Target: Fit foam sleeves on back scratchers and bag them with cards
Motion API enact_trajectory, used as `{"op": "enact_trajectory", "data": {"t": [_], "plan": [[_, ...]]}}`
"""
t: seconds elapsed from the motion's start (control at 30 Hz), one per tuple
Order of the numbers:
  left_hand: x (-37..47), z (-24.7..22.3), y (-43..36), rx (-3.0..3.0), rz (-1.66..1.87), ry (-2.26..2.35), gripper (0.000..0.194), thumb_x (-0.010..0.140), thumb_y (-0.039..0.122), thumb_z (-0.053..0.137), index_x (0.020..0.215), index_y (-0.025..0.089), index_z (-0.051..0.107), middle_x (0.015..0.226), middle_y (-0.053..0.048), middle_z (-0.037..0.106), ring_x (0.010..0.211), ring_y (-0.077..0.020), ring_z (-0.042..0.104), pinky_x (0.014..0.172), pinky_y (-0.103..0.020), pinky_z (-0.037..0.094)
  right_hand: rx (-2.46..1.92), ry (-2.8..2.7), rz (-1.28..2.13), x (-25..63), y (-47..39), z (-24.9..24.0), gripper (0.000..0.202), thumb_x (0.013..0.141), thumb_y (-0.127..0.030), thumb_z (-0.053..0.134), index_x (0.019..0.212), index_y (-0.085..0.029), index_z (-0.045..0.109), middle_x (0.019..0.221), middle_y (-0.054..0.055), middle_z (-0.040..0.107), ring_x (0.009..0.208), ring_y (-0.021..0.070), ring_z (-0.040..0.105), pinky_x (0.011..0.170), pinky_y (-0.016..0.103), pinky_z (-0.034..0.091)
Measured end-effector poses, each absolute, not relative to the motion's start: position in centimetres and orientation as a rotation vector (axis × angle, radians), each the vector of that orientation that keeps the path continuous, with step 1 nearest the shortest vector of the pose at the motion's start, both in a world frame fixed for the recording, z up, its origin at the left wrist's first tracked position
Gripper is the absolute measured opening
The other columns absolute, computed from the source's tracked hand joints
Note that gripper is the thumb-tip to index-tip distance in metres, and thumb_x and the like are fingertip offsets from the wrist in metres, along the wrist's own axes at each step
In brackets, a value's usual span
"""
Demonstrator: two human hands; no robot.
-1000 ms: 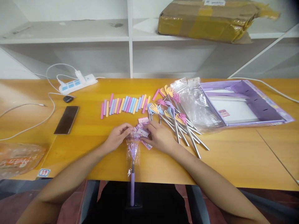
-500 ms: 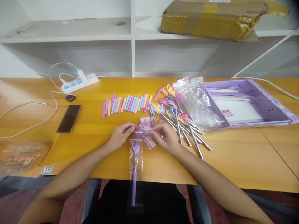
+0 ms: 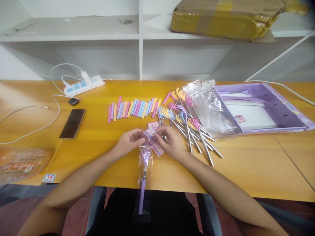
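Observation:
Between my two hands is a small printed card, pinched by the fingers of my right hand at its right side. My left hand is closed on the clear film at the card's left. Below them a purple hand-shaped back scratcher lies in a clear bag, its claw end toward my hands and its handle over the table's front edge. More pink cards lie under and beside my fingers. Several metal-rod scratchers with coloured claws are heaped to the right of my right hand.
Coloured tubes form a row behind my hands. Clear bags lie beside a purple box at right. A phone, power strip and cables are at left. A taped carton sits on the shelf.
The card between my hands has turned and shows its printed face more clearly. The bagged purple scratcher has shifted slightly right and up.

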State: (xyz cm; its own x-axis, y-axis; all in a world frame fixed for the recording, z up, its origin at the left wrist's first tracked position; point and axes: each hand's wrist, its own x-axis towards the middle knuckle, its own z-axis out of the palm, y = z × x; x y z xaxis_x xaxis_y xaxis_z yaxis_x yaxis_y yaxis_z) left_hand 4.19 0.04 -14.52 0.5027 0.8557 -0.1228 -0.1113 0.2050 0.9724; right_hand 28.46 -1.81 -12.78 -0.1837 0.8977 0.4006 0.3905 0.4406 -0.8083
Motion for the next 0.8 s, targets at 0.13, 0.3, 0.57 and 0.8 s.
{"op": "enact_trajectory", "data": {"t": [0.13,0.3,0.57,0.8], "plan": [[4.4,-14.2,-0.1,1.199,0.769,0.846,0.041,0.090,0.037,0.088,0.119,0.013,0.072,0.119,-0.014,0.078,0.109,-0.0226,0.077,0.105,-0.040,0.060,-1.100,-1.827,0.611,28.6,-1.7,-12.8,0.006,0.107,-0.024,0.065,0.112,-0.022,0.062,0.092,0.003,0.069,0.075,0.0155,0.066,0.070,0.030,0.055],[4.4,-14.6,0.2,1.205,0.802,0.871,0.044,0.089,0.037,0.087,0.123,0.012,0.073,0.122,-0.014,0.078,0.108,-0.0225,0.077,0.100,-0.037,0.061,-0.996,-1.985,0.512,29.1,-1.4,-12.8,0.015,0.108,-0.021,0.062,0.123,-0.023,0.064,0.096,0.004,0.068,0.076,0.0156,0.065,0.071,0.031,0.054],[4.5,-14.8,-0.1,1.269,0.807,0.879,0.041,0.091,0.040,0.086,0.119,0.013,0.073,0.120,-0.014,0.079,0.109,-0.0227,0.076,0.103,-0.039,0.060,-0.925,-2.083,0.484,29.5,-1.3,-12.5,0.016,0.109,-0.021,0.063,0.124,-0.023,0.069,0.109,0.009,0.070,0.096,0.0205,0.070,0.081,0.036,0.059],[4.4,-15.1,-0.4,1.341,0.819,0.888,0.036,0.099,0.041,0.079,0.122,0.016,0.069,0.118,-0.011,0.078,0.110,-0.0222,0.076,0.101,-0.036,0.060,-0.888,-2.047,0.753,29.7,-1.2,-11.8,0.022,0.110,-0.024,0.059,0.127,-0.024,0.072,0.131,0.014,0.065,0.127,0.0257,0.065,0.107,0.046,0.057]]}}
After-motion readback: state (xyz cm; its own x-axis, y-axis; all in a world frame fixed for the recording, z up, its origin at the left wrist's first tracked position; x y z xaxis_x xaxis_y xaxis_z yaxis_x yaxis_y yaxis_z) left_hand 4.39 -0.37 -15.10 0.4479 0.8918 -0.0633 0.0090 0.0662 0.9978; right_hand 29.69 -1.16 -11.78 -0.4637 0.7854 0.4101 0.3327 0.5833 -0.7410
